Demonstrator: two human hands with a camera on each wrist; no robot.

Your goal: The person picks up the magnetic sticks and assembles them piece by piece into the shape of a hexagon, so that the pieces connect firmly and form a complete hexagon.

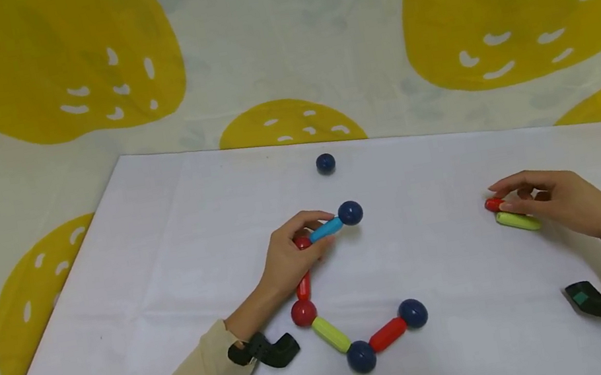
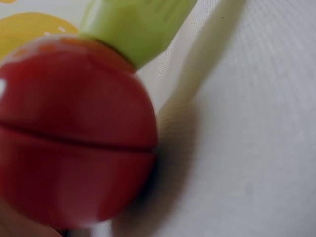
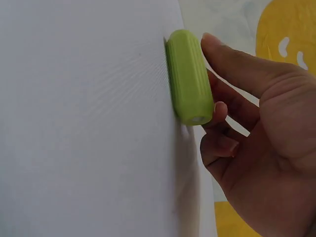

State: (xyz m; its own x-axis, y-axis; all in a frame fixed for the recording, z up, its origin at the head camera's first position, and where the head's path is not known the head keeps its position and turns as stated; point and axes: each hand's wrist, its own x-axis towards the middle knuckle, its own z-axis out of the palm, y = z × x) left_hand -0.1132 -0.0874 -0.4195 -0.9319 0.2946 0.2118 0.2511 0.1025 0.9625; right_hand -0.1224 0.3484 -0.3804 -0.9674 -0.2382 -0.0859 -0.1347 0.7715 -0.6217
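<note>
A: What has the left grip point(image 1: 287, 258) got?
B: On my feed, thumb and fingers pinch the light blue rod point(image 1: 325, 230), with the upper red ball point(image 1: 302, 242) tucked in at its near end and the front blue ball point(image 1: 350, 213) at its far end.
A: And the right grip point(image 1: 562, 201)?
B: Pinching a red piece point(image 1: 493, 204) towards the worktop's point(image 1: 194, 233) right side. It's mostly covered, so I can't tell its full shape. The loose green rod point(image 1: 518, 221) lies just beside it.
A: What's below the left grip?
B: I see the upper red rod point(image 1: 303, 287) running down to the lower red ball point(image 1: 303, 313), then the chain: joined green rod point(image 1: 331, 335), corner blue ball point(image 1: 361, 357), lower red rod point(image 1: 388, 335), end blue ball point(image 1: 413, 313).
A: Your count?
B: Four blue balls, including the single blue ball point(image 1: 325, 163) near the far edge; two red balls; two green rods; one light blue; two red, besides that red piece.
A: Their look?
B: The balls are glossy; the lower red one shows a dark seam in my left wrist view. The loose green rod is finely ribbed.
A: Behind?
B: Pale cloth point(image 1: 286, 36) with big yellow shapes.
</note>
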